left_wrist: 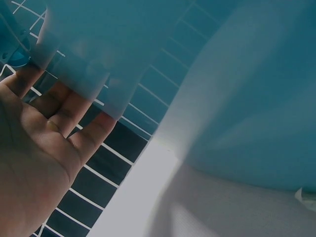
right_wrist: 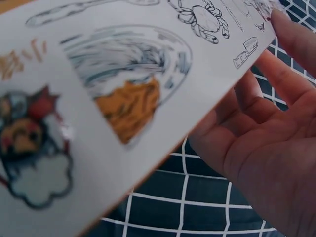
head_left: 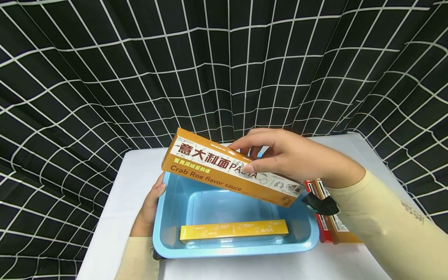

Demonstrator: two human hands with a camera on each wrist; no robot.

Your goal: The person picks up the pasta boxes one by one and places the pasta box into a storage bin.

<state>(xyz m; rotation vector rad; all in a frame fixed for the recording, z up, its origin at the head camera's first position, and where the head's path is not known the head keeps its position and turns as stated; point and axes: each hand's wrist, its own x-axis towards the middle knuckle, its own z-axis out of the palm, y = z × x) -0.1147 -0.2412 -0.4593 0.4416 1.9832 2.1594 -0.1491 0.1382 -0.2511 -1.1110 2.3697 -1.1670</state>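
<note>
An orange and white pasta box, lettered "Crab Roe flavor sauce", hangs tilted above the blue plastic bin, its left end higher. My right hand pinches it towards its right end, thumb on the printed face and fingers over the upper edge. In the right wrist view the box's printed face fills much of the picture. At the bin's left side, my left hand holds the rim; the left wrist view shows its fingers reaching up to the lip, tips partly hidden. A yellow box lies inside along the near wall.
Red and brown boxes lie right of the bin, partly covered by the right forearm. A white cloth covers the table. Black curtain with a white grid stands behind and on both sides.
</note>
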